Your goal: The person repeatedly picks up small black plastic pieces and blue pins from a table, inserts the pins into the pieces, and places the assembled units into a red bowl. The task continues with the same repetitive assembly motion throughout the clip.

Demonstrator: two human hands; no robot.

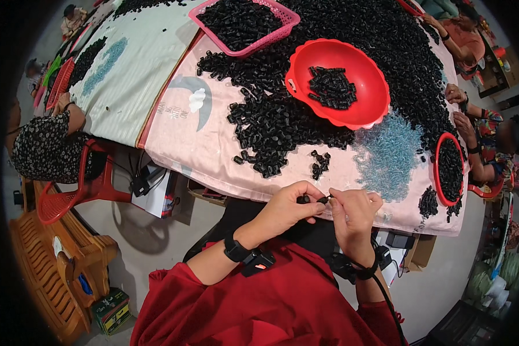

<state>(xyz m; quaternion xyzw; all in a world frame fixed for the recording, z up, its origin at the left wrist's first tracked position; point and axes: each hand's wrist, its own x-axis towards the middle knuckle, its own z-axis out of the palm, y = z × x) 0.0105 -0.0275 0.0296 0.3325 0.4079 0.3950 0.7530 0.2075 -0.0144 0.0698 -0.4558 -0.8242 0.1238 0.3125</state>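
Note:
Close to the table's near edge, my left hand (pixel 287 206) is closed around small black plastic parts (pixel 303 199), which show between thumb and fingers. My right hand (pixel 354 214) meets it from the right in a pinch, its fingertips on a small dark part (pixel 324 200); its exact kind is too small to make out. Just beyond the hands, a little cluster of black plastic parts (pixel 320 165) lies on the pink cloth (pixel 207 155). A loose heap of small clear-blue pieces (pixel 389 155) spreads to the right of that cluster.
A red scalloped basin (pixel 363 72) holds black parts, and a pink basket (pixel 288 20) holds more. Large black heaps (pixel 271 130) cover much of the cloth. At right stands a red-rimmed basket (pixel 438 173). Other people work around the tables. A red chair (pixel 69 199) and wooden bench (pixel 46 259) stand left.

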